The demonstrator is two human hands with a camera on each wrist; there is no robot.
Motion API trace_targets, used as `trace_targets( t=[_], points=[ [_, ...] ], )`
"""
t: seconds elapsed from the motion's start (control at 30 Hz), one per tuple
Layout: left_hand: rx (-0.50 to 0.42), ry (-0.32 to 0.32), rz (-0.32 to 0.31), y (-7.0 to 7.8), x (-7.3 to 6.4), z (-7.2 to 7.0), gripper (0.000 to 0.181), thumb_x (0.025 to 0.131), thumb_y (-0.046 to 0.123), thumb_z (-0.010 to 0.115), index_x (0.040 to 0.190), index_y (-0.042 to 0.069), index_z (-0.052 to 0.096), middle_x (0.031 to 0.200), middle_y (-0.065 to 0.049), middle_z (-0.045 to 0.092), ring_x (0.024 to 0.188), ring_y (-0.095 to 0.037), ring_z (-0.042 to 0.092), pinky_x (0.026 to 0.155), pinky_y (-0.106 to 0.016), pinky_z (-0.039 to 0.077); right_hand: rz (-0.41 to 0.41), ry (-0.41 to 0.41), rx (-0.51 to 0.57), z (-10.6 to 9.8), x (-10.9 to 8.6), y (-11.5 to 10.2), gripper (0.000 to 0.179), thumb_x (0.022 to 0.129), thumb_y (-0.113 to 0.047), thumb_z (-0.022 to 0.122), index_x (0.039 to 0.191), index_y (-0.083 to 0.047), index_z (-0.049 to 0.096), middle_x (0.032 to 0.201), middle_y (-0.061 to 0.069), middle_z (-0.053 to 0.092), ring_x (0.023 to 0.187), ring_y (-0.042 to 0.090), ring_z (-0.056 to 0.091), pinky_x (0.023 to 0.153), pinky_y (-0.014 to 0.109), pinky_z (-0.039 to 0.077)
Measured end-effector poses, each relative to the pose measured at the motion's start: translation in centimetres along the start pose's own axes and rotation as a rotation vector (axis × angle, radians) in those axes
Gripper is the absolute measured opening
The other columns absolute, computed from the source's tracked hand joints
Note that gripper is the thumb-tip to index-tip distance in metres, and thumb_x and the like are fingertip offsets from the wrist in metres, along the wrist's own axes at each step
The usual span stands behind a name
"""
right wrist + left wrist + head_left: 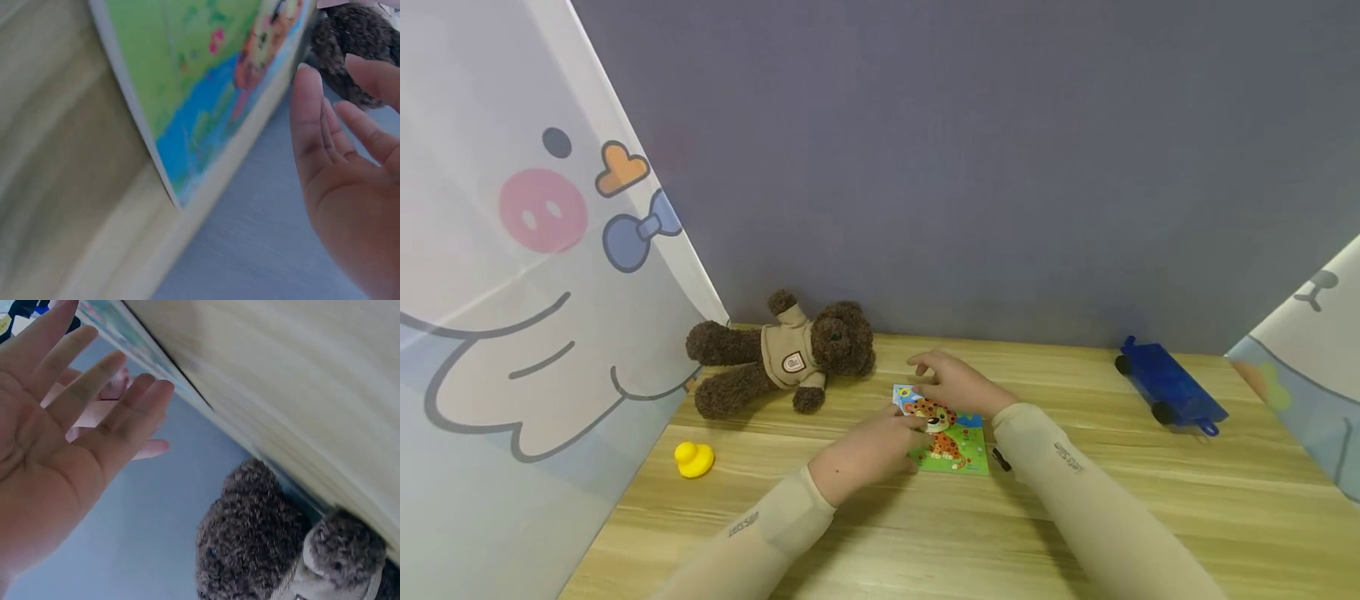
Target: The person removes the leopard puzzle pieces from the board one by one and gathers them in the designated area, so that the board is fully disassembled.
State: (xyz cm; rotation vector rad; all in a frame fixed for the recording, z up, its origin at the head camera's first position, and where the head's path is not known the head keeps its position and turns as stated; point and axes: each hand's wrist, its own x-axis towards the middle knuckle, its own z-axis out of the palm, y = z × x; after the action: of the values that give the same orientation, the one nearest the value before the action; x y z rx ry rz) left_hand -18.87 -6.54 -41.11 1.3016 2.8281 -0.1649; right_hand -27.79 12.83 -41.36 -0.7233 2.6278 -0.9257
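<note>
A square picture puzzle [958, 446] with an orange spotted leopard on green and blue lies flat on the wooden table [925, 533]. My left hand [887, 437] reaches in from the left, fingers straight, tips at the puzzle's left edge; I cannot tell whether they touch it. The left wrist view shows its palm [75, 412] open and holding nothing. My right hand [943, 379] lies over the puzzle's far corner with relaxed fingers. In the right wrist view that hand [350, 156] is open beside the puzzle [200, 94].
A brown teddy bear [782, 354] in a beige shirt lies at the back left, close to the hands. A yellow rubber duck [694, 459] sits at the left. At the back right rests a blue toy car [1172, 387]. Cartoon curtains [512, 292] flank the table.
</note>
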Motion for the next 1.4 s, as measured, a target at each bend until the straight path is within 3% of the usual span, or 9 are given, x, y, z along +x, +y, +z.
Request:
trace_targets(
  t=[0.17, 0.23, 0.47, 0.6, 0.73, 0.83, 1.07, 1.4],
  points=[
    [0.033, -0.041, 0.017, 0.2, 0.1, 0.4, 0.05, 0.1, 0.04, 0.072, 0.149, 0.032, 0.065, 0.157, 0.006, 0.062, 0.144, -0.01, 0.059, 0.118, -0.03, 0.048, 0.01, -0.058, 0.026, 0.5, 0.6, 0.4, 0.053, 0.107, -0.024, 0.067, 0.157, -0.015, 0.052, 0.143, 0.008, 0.061, 0.129, 0.029, 0.065, 0.103, 0.046, 0.059],
    [0.057, -0.041, 0.023, 0.2, 0.2, 0.4, 0.05, 0.101, 0.041, 0.071, 0.15, 0.033, 0.064, 0.157, 0.007, 0.061, 0.145, -0.008, 0.058, 0.115, -0.029, 0.047, 0.005, -0.078, 0.037, 0.5, 0.8, 0.6, 0.051, 0.107, -0.023, 0.068, 0.156, -0.015, 0.054, 0.143, 0.008, 0.06, 0.134, 0.03, 0.063, 0.107, 0.049, 0.058],
    [0.074, -0.062, 0.022, 0.3, 0.3, 0.4, 0.049, 0.104, 0.041, 0.067, 0.152, 0.034, 0.061, 0.159, 0.009, 0.059, 0.148, -0.007, 0.055, 0.112, -0.026, 0.046, -0.026, -0.147, 0.051, 0.3, 1.0, 1.2, 0.048, 0.108, -0.024, 0.067, 0.153, -0.014, 0.057, 0.144, 0.01, 0.056, 0.118, 0.024, 0.064, 0.098, 0.04, 0.059],
    [0.041, -0.062, 0.005, 0.4, 0.2, 0.3, 0.049, 0.105, 0.04, 0.067, 0.153, 0.034, 0.06, 0.161, 0.006, 0.057, 0.148, -0.012, 0.056, 0.122, -0.032, 0.044, -0.035, -0.177, 0.081, 0.2, 0.9, 1.2, 0.047, 0.107, -0.026, 0.069, 0.151, -0.015, 0.059, 0.144, 0.008, 0.053, 0.104, 0.021, 0.058, 0.085, 0.036, 0.055],
    [0.019, -0.064, -0.007, 0.6, 0.2, 0.3, 0.049, 0.105, 0.037, 0.067, 0.153, 0.035, 0.06, 0.162, 0.005, 0.056, 0.151, -0.017, 0.054, 0.132, -0.04, 0.036, -0.034, -0.184, 0.089, 0.2, 0.9, 1.3, 0.046, 0.106, -0.028, 0.07, 0.149, -0.015, 0.061, 0.141, 0.007, 0.052, 0.099, 0.021, 0.054, 0.081, 0.035, 0.053],
    [0.009, -0.075, -0.016, 0.6, 0.2, 0.4, 0.049, 0.105, 0.037, 0.067, 0.154, 0.036, 0.059, 0.163, 0.005, 0.055, 0.153, -0.017, 0.052, 0.134, -0.042, 0.032, -0.036, -0.188, 0.076, 0.3, 1.0, 1.5, 0.046, 0.105, -0.03, 0.071, 0.147, -0.015, 0.061, 0.142, 0.006, 0.051, 0.1, 0.02, 0.054, 0.082, 0.034, 0.052],
    [0.003, -0.098, -0.029, 0.5, 0.3, 0.5, 0.05, 0.104, 0.039, 0.068, 0.154, 0.037, 0.059, 0.163, 0.005, 0.055, 0.153, -0.013, 0.052, 0.132, -0.04, 0.035, -0.027, -0.204, 0.051, 0.6, 1.5, 1.7, 0.042, 0.105, -0.033, 0.071, 0.144, -0.02, 0.062, 0.144, 0.004, 0.051, 0.105, 0.02, 0.055, 0.089, 0.037, 0.053],
    [0.015, -0.09, -0.014, 0.4, 0.2, 0.5, 0.048, 0.104, 0.039, 0.069, 0.151, 0.036, 0.062, 0.16, 0.005, 0.058, 0.151, -0.01, 0.053, 0.133, -0.04, 0.034, -0.018, -0.234, 0.045, 0.6, 1.9, 1.6, 0.038, 0.104, -0.035, 0.071, 0.139, -0.02, 0.063, 0.141, 0.003, 0.051, 0.109, 0.02, 0.054, 0.097, 0.041, 0.052]
  ],
)
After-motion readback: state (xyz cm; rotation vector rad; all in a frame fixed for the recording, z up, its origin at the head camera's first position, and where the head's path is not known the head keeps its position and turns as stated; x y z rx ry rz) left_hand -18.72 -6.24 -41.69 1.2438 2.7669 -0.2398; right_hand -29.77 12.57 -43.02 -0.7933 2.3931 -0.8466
